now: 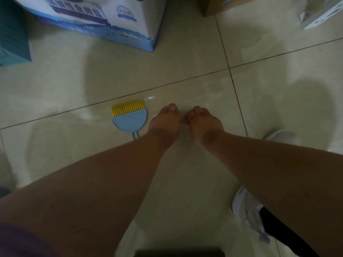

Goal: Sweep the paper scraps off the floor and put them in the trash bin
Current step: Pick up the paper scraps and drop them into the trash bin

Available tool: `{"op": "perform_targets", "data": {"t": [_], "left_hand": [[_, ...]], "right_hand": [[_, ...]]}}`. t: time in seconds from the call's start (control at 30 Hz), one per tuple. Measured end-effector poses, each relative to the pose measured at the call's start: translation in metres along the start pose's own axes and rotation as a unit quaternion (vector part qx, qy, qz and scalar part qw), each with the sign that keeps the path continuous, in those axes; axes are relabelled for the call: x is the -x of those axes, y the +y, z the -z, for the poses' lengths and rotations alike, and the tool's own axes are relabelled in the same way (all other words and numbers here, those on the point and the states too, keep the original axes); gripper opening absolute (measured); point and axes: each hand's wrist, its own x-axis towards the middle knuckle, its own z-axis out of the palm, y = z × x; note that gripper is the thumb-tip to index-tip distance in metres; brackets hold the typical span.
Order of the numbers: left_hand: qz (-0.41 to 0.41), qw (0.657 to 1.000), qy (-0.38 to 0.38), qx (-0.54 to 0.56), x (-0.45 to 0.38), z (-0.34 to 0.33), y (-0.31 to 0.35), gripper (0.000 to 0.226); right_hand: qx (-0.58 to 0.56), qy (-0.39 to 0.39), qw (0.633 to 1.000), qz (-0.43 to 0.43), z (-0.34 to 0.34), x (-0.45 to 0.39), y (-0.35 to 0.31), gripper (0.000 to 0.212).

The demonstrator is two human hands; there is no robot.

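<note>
Both arms reach down to the beige tiled floor (204,80). My left hand (165,119) and my right hand (202,121) rest close together, backs up, with the fingers curled down against the tile. What lies under the fingers is hidden. A small hand brush (130,117) with a blue half-round head and yellow bristles lies flat on the floor just left of my left hand, apart from it. Its thin handle runs under my left forearm. I see no paper scraps and no trash bin.
A blue-and-white printed carton (104,19) stands at the back left, a teal box (13,38) at the far left, a brown box (222,4) and a white object (321,13) at the back right. My white shoes (246,210) are at the right.
</note>
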Motion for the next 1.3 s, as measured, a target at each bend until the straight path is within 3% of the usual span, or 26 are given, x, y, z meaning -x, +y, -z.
{"op": "perform_targets", "data": {"t": [0.13, 0.33, 0.5, 0.6, 0.7, 0.8, 0.9, 1.1, 1.3], "left_hand": [[0.010, 1.000, 0.011, 0.008, 0.005, -0.004, 0.003, 0.015], [0.098, 0.982, 0.070, 0.148, 0.019, -0.014, 0.014, 0.015], [0.201, 0.938, 0.116, 0.259, 0.038, -0.016, 0.011, 0.007], [0.287, 0.861, 0.097, 0.408, 0.041, -0.011, 0.012, 0.012], [0.305, 0.737, 0.062, 0.600, 0.047, 0.009, 0.015, 0.019], [0.273, 0.610, 0.046, 0.742, 0.057, 0.044, 0.017, 0.019], [0.221, 0.556, 0.041, 0.801, 0.071, 0.089, 0.019, 0.012], [0.113, 0.558, 0.094, 0.817, 0.138, 0.202, 0.019, 0.017], [0.018, 0.573, 0.179, 0.799, 0.266, 0.314, -0.003, 0.016]], "right_hand": [[0.018, -0.010, 1.000, 0.004, 0.001, 0.008, 0.005, 0.031], [0.046, -0.038, 0.996, 0.069, 0.002, 0.012, -0.001, 0.030], [-0.105, -0.021, 0.994, 0.000, 0.000, 0.006, 0.007, 0.012], [-0.255, 0.007, 0.957, -0.135, 0.007, 0.008, 0.009, 0.005], [-0.438, 0.016, 0.861, -0.257, 0.024, 0.009, -0.003, 0.011], [-0.620, 0.006, 0.745, -0.245, 0.058, 0.015, -0.028, 0.015], [-0.699, -0.010, 0.687, -0.201, 0.105, 0.028, -0.066, 0.008], [-0.703, 0.008, 0.707, -0.081, 0.203, 0.069, -0.151, 0.014], [-0.689, 0.006, 0.722, 0.069, 0.284, 0.137, -0.275, 0.013]]}}
